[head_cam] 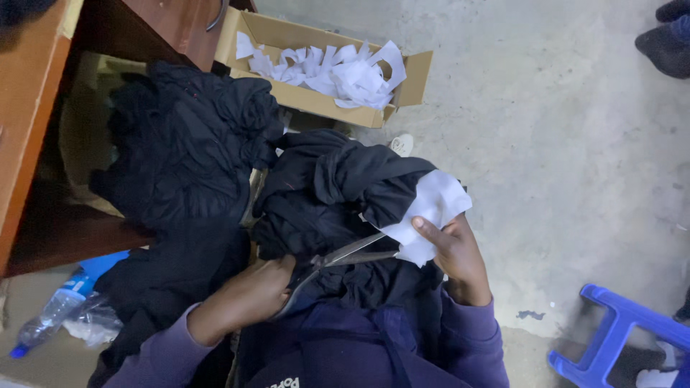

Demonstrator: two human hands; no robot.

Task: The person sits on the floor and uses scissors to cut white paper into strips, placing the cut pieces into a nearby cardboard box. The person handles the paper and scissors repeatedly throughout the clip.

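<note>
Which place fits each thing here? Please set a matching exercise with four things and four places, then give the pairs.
Things:
1. scissors
2. white fabric piece
3. cardboard box
4. plastic bottle

Places:
A. on the floor at lower left
B. in the left hand
C. at the top, holding white scraps
D. pinched by the right hand

Pairs: 1-B, 2-D, 3-C, 4-A

The scene was dimly and evenly lit, with a cool grey cast. The concrete floor (pixel 546 144) at far right was the brightest area. Deep shadow filled the wooden furniture (pixel 29 129) at left. The black cloth (pixel 187 151) lost all detail. Overall focus was soft, edges slightly smeared.
</note>
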